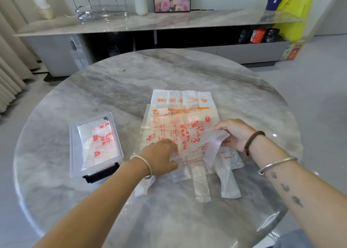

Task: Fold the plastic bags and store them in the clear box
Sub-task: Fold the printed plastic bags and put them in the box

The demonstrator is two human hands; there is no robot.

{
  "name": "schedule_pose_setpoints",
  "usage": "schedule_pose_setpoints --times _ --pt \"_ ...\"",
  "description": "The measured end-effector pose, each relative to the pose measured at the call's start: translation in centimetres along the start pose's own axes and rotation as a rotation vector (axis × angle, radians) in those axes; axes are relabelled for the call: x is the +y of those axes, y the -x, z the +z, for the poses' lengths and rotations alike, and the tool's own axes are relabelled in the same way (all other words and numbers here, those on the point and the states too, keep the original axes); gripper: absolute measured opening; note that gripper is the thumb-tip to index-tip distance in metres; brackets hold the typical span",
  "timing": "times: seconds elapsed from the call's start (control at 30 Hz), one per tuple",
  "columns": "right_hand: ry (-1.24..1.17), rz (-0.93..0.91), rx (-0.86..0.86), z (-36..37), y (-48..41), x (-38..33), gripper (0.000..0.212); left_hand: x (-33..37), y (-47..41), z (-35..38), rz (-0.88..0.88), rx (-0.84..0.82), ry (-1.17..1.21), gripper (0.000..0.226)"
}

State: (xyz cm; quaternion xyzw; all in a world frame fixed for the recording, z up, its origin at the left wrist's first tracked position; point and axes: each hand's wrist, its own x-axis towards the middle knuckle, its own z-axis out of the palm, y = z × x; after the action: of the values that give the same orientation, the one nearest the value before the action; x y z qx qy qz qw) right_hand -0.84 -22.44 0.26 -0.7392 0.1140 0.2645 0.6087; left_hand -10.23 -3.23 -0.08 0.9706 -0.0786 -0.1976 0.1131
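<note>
A stack of thin white plastic bags with orange print (181, 120) lies flat in the middle of the round table, handles pointing toward me. My left hand (159, 156) presses down on the near left part of the top bag. My right hand (235, 134) pinches that bag's right edge and lifts it, so a flap curls up off the stack. The clear box (74, 153) sits open to the left of the stack, with a folded printed bag (102, 143) lying inside it.
The grey marble table (131, 86) is round, with its edges close on all sides. A black latch (101, 174) sticks out at the box's near end. A low sideboard (62, 50) stands behind the table. A small crumb (124, 70) lies at the far side.
</note>
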Motion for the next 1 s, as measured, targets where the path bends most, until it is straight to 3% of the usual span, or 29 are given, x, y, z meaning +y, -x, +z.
schedule_pose_setpoints --times 0.13,0.23,0.4,0.63,0.9,1.0 --pt "-0.141 0.009 -0.044 -0.6 -0.2 0.2 0.012 -0.6 0.3 -0.7 -0.072 0.058 0.017 0.029" --pt "-0.194 0.007 -0.059 -1.0 -0.1 0.1 0.012 -0.9 0.4 -1.4 -0.133 0.213 0.099 0.007" --pt "-0.204 0.099 -0.051 -1.4 0.4 0.1 0.021 -1.5 0.2 -2.9 -0.241 0.431 0.437 0.012" --pt "-0.175 0.19 -0.071 -1.8 0.4 0.0 0.04 -1.5 -0.2 -3.1 -0.255 0.539 0.525 0.028" --pt "-0.166 0.118 -0.183 -2.2 0.3 -0.2 0.021 -2.7 -0.9 -3.0 -0.294 0.495 0.699 0.028" --pt "-0.005 0.08 -0.185 -1.9 0.5 -0.2 0.011 -2.7 -0.9 -2.9 -0.362 0.531 0.537 0.035"
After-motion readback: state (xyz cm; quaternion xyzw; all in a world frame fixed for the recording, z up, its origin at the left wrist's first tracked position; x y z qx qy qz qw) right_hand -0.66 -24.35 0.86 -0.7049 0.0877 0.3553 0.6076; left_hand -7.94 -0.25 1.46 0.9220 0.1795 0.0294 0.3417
